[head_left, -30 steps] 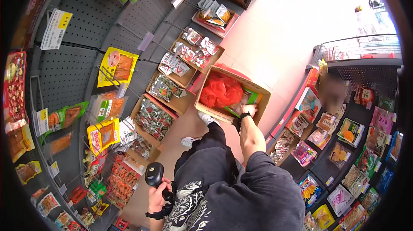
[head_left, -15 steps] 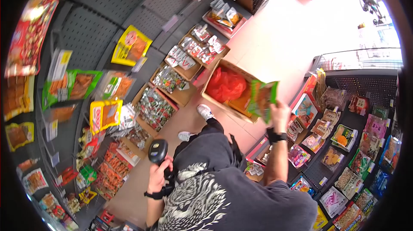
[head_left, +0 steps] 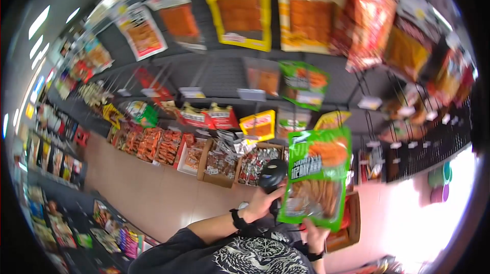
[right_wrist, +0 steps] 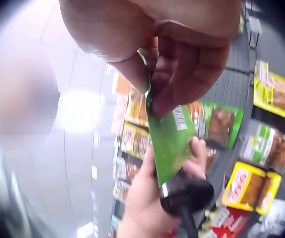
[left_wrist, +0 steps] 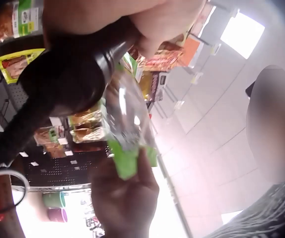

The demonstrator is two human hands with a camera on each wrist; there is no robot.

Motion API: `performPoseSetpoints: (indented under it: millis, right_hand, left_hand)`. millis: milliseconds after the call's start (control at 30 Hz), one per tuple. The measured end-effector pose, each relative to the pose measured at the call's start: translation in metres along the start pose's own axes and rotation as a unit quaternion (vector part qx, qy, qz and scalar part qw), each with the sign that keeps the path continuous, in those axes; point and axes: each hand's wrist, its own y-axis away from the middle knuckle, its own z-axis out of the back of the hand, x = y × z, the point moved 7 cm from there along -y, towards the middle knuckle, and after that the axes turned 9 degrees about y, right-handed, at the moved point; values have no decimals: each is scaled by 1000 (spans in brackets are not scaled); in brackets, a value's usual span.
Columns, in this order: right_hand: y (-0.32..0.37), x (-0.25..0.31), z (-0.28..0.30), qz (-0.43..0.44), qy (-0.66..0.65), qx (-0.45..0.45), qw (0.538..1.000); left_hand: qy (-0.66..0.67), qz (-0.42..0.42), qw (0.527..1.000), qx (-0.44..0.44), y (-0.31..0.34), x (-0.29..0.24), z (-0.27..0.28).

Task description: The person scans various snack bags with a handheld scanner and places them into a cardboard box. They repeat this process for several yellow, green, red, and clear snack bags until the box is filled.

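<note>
My left hand (head_left: pixel 259 206) grips a black handheld barcode scanner (head_left: pixel 272 174) by its handle. Between the thumb and fingers of my right hand (head_left: pixel 315 236) is the lower edge of a green snack packet (head_left: pixel 316 172), raised upright with its printed front and clear window in the head view. The scanner's head stands close beside the packet's left edge there. In the right wrist view the packet (right_wrist: pixel 170 144) appears nearly edge-on, its back label with a barcode (right_wrist: pixel 179 118) toward the scanner side. The left wrist view has the scanner (left_wrist: pixel 68 74) large in the foreground.
A shelf wall with hanging snack packets, among them a similar green packet (head_left: pixel 304 86), rises ahead. Low boxes of small packs (head_left: pixel 219 164) line its foot. Behind the held packet is a cardboard box (head_left: pixel 352 233) with a red bag. Another shelf (head_left: pixel 61 228) stands at left.
My right hand has lifted the green packet out of the cardboard box and brought it up beside the scanner. The left hand has raised the scanner. The head view has turned toward the shelf wall.
</note>
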Motion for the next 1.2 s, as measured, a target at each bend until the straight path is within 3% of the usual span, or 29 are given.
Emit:
performPoseSetpoints:
  millis: [100, 133, 200, 233, 300, 367, 400, 433, 500, 533, 567, 600, 667, 733, 767, 800, 900, 933, 1033, 1200]
  right_hand:
    - [7, 44, -88, 63, -133, 172, 974]
    - [11, 43, -106, 190, -7, 244, 951]
    - [13, 76, -145, 184, -48, 363, 912]
    - [8, 88, -160, 191, -44, 372, 907]
    - [19, 101, -198, 162, -115, 570, 797]
    - [19, 58, -220, 87, -115, 741, 655]
    - [15, 52, -232, -2, -249, 738, 628]
    - [13, 59, -249, -13, -375, 707, 599]
    - [-9, 23, -287, -174, -309, 503, 789]
    - [-3, 55, -300, -197, -494, 537, 655]
    - [-11, 50, -305, -157, -429, 525, 718]
    - [-6, 85, -309, -120, -419, 562, 703]
    - [-10, 77, -317, -58, -290, 653, 697]
    - [1, 107, -315, -87, -329, 548, 764]
    - [-1, 99, -323, -55, -272, 498, 821]
    - [3, 117, -324, -6, -192, 493, 849]
    - [-7, 97, -315, -19, -157, 401, 902]
    - [-13, 105, -310, 8, -224, 336, 915]
    - [-27, 104, -288, -30, -266, 235, 935]
    - [-35, 98, -262, -24, -258, 167, 951]
  left_hand:
    - [55, -51, 996, -44, 16, -33, 91]
    - [62, -66, 995, -46, 25, -41, 115]
    - [92, -54, 994, -11, 40, -57, 151]
    - [110, -27, 994, 14, 50, -69, 161]
    - [173, -13, 985, -19, 72, -101, 171]
    - [216, -7, 976, -31, 92, -130, 182]
    - [173, -67, 982, -48, 95, -142, 195]
    - [119, -103, 986, -56, 96, -151, 211]
    - [48, -154, 984, -79, 103, -171, 235]
    - [92, -67, 987, -111, 101, -151, 268]
    - [84, -88, 985, -122, 107, -159, 275]
    - [71, -111, 984, -124, 104, -173, 281]
    - [51, -98, 986, -127, 103, -182, 299]
    - [-50, -143, 980, -127, 114, -208, 284]
    - [-63, -139, 982, -115, 110, -206, 284]
    - [-77, -132, 983, -106, 110, -202, 287]
    - [-43, -158, 977, -139, 106, -202, 281]
    - [-37, -167, 972, -161, 104, -198, 290]
    - [11, -120, 983, -139, 115, -204, 276]
    - [-101, 61, 988, 98, 123, -183, 221]
